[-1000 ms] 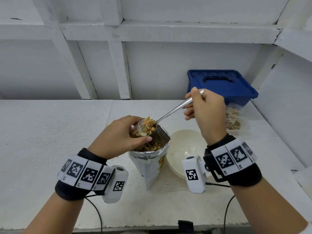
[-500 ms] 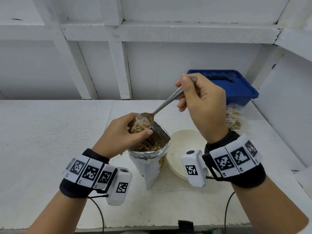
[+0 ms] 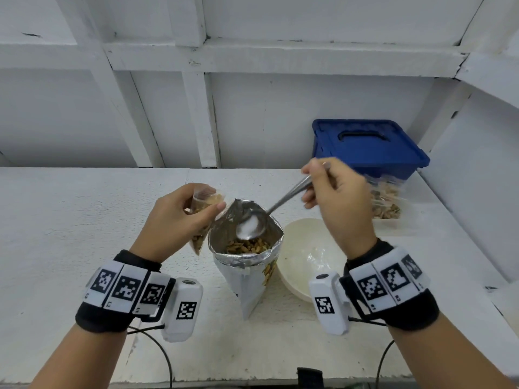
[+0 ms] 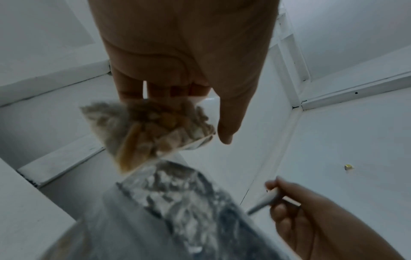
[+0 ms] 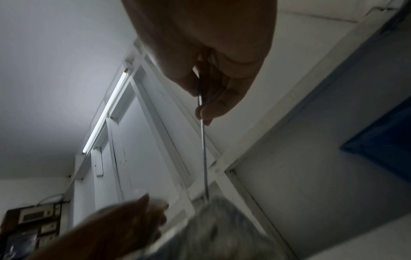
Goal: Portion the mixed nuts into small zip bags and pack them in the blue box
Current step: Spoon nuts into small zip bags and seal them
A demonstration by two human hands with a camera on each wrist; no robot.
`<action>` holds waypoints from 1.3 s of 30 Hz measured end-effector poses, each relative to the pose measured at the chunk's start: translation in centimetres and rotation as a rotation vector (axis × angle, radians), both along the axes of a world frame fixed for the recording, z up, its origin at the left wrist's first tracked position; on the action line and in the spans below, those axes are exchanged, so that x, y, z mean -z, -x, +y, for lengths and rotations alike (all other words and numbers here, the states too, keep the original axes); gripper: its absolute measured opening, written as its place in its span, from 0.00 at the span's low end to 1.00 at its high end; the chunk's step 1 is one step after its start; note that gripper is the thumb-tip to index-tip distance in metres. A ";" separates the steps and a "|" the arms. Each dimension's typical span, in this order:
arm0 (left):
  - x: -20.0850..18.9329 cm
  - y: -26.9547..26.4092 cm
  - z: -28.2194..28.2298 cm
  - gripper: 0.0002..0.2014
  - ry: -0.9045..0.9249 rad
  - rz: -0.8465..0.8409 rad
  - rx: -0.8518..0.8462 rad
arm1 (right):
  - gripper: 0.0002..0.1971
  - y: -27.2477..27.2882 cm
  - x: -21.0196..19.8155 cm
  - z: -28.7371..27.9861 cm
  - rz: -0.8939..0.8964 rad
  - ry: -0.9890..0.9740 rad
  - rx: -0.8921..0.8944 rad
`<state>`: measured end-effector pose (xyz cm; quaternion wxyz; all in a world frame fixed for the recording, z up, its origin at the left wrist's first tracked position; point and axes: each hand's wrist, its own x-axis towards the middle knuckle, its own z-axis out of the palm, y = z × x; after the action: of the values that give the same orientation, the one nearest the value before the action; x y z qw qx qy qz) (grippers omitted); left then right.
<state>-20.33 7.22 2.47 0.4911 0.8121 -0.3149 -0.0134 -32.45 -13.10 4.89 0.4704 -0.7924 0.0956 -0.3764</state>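
Note:
My left hand (image 3: 179, 217) pinches a small clear zip bag (image 3: 202, 220) partly filled with mixed nuts, just left of the open foil nut bag (image 3: 247, 265). In the left wrist view the same zip bag (image 4: 153, 128) hangs below my fingers (image 4: 131, 88), above the foil bag (image 4: 177, 202). My right hand (image 3: 337, 197) grips the handle of a metal spoon (image 3: 252, 224). Its empty bowl dips into the foil bag's mouth, above the nuts (image 3: 248, 245). The right wrist view shows the spoon (image 5: 204, 154) handle running down to the foil bag (image 5: 222, 228). The blue box (image 3: 368, 147) stands shut at the back right.
A cream bowl (image 3: 306, 256) sits right of the foil bag with a crumpled clear bag inside. Filled zip bags of nuts (image 3: 386, 200) lie in front of the blue box. White walls close in behind and at the right. Wrist cables trail to the table's near edge.
The spoon tipped its nuts into the zip bag, then came away empty and dropped into the foil bag. My left hand drew the zip bag slightly left.

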 end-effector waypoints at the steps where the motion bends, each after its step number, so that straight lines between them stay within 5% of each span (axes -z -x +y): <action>1: -0.1 0.0 -0.1 0.18 0.014 -0.011 -0.013 | 0.07 -0.1 0.7 0.4 0.072 0.010 -0.030; 7: -1.3 0.8 -0.7 0.18 0.091 -0.052 -0.052 | 0.05 -0.8 2.9 1.4 0.349 0.236 -0.145; 10: -2.0 1.6 -1.5 0.15 0.155 -0.060 -0.066 | 0.13 -1.1 2.7 2.1 0.225 0.543 0.007; 14: -2.6 2.8 -2.8 0.15 0.233 -0.038 -0.047 | 0.20 -1.0 1.6 3.8 0.075 0.655 0.001; 22: -2.3 2.7 -3.1 0.18 0.345 0.239 0.167 | 0.14 -0.8 1.0 3.5 0.135 0.319 -0.180; 30: -2.9 2.7 -2.9 0.06 0.391 0.145 0.126 | 0.10 -0.9 -0.2 3.4 0.134 0.084 -0.182; 39: -2.4 1.9 -2.2 0.10 0.238 0.041 0.130 | 0.06 -0.6 -1.2 2.2 0.066 -0.002 -0.168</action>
<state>-22.24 5.06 4.90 0.5882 0.7257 -0.3560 -0.0243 -31.81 -10.89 6.11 0.4976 -0.8091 0.0446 -0.3094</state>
